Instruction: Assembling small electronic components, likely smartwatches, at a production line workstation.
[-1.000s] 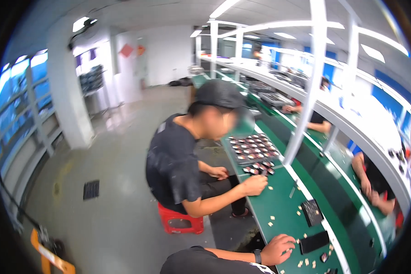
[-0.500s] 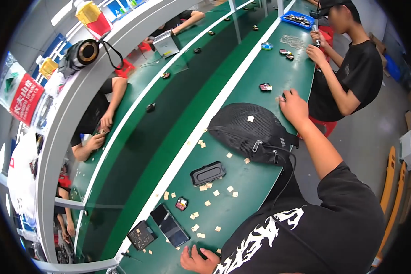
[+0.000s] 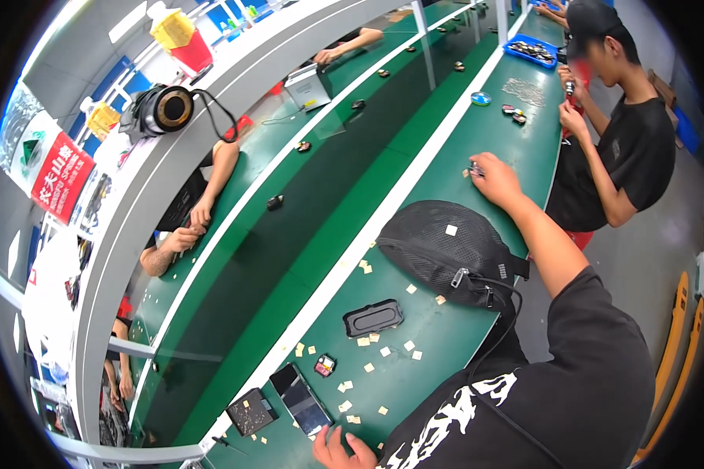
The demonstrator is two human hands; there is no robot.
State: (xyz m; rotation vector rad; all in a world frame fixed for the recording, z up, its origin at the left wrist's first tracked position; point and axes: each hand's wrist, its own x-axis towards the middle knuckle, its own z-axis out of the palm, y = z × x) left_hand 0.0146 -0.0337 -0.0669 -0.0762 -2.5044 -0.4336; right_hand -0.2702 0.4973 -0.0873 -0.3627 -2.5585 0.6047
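Note:
My right hand reaches out past a black mesh bag, its fingers closed on a small dark electronic part at the bench top. Most of that part is hidden under the fingertips. Low in the view, my left hand rests on the bench with its fingers apart and nothing in them, close to the lower end of a black smartphone. Above the phone lies a similar small part with a dark body and a pinkish face. Small cream squares are scattered around it.
A black tray with tiny bits sits left of the phone, a black oblong case above it. A green conveyor runs beyond the white edge. At far right a co-worker sits near a blue bin.
My right hand has moved away from the bag's edge to the small electronic part and closed on it. The whole view has shifted slightly. My left hand stays beside the phone.

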